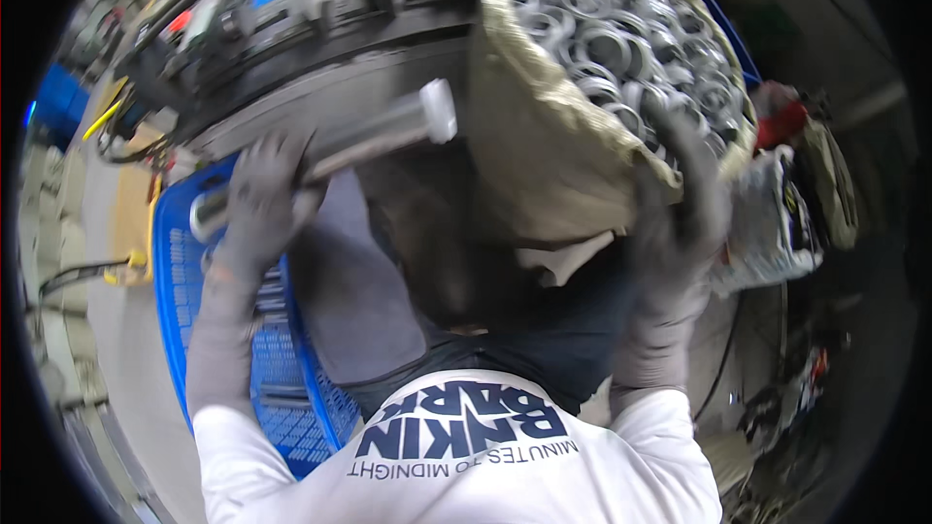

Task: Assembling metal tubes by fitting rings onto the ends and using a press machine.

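one tube (374, 133) sits at eleven o'clock, my left hand (264, 192) wrapped round it; my right hand (687, 196), blurred at three, i cannot read. rings (607, 49) fill the one-o'clock sack (529, 146): plenty seems left, the done part unclear.

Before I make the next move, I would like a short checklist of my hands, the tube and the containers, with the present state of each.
1. Metal tube held: ok, in the left hand.
2. Bright collar fully seated: cannot tell; it shows at the tube's far end, but blurred.
3. Right hand free: cannot tell; it is blurred beside the sack's rim.
4. Sack open and stocked: ok, heaped with metal rings.
5. Blue plastic basket nearby: ok, at your left side.
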`<state>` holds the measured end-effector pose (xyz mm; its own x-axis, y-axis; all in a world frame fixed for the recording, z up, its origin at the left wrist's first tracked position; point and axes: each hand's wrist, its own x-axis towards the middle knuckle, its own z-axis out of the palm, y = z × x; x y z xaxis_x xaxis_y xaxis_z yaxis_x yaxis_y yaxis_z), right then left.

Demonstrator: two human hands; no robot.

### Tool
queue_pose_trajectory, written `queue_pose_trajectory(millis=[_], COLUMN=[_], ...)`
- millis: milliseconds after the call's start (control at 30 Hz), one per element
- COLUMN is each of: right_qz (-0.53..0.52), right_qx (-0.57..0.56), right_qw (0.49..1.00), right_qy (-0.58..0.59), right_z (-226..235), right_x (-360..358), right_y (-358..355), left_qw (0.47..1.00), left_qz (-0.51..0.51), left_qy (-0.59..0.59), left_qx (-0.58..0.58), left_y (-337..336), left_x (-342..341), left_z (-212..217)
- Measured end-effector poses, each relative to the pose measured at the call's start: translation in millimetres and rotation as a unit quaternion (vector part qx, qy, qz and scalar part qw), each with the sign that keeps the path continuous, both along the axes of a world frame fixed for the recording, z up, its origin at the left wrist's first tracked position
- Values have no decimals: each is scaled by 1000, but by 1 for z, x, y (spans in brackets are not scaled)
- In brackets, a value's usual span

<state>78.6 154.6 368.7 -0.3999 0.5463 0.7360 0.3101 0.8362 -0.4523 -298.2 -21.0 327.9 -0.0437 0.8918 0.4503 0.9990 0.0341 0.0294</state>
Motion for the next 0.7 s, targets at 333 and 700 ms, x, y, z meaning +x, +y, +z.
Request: queue_pose_trajectory(millis=[333, 700], right_qz=[-63, -123], right_qx=[16, -104], right_qw=[965, 986], right_qy=[-252, -41], right_z=[16, 17], right_x=[-16, -17], right_y=[70, 58], left_qw=[976, 968], left_qz=[171, 209], left_qy=[133, 123], left_qx=[37, -70], left_y=[193, 339], left_x=[-110, -192], left_z=[34, 15])
